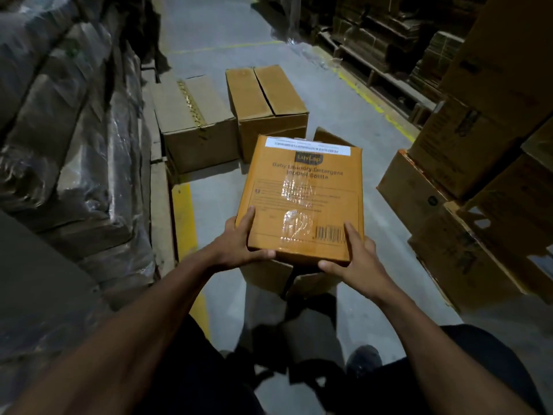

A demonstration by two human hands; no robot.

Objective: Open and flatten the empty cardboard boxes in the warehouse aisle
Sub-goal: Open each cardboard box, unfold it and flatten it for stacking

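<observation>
I hold an orange-brown cardboard box (305, 196) printed "Baby Laundry Detergent", with clear tape and a barcode on its upper face, above the aisle floor. My left hand (239, 244) grips its near left corner. My right hand (356, 259) grips its near right corner. Loose flaps (284, 277) hang open beneath the box's near end. Two more brown boxes stand on the floor beyond: one with torn tape (194, 121) at the left, one with closed flaps (266, 106) beside it.
Plastic-wrapped stacks (74, 130) line the left side of the aisle. Stacked cartons (484, 181) rise on the right. Shelving with flat cardboard (389, 49) runs along the far right. Yellow floor lines (187, 229) mark the grey concrete aisle. My shoe (363, 359) shows below.
</observation>
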